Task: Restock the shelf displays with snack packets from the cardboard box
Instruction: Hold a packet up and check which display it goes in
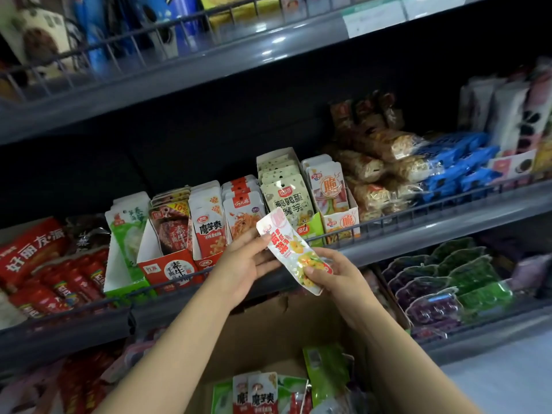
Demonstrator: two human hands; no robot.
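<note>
A white snack packet point(291, 249) with red lettering and a yellow picture is held up in front of the middle shelf. My left hand point(243, 264) pinches its upper end, and my right hand point(334, 274) grips its lower end. Both hands are above the open cardboard box point(268, 333), which holds several more packets point(263, 392) at the bottom of the view. Behind the held packet, display cartons point(340, 219) on the middle shelf point(418, 225) stand filled with upright packets.
A wire rail point(388, 218) runs along the middle shelf's front edge. Red packs point(44, 264) lie at the left, wrapped cakes and blue packs point(454, 162) at the right. Purple and green packs point(448, 282) fill the lower shelf. The upper shelf point(179, 70) overhangs.
</note>
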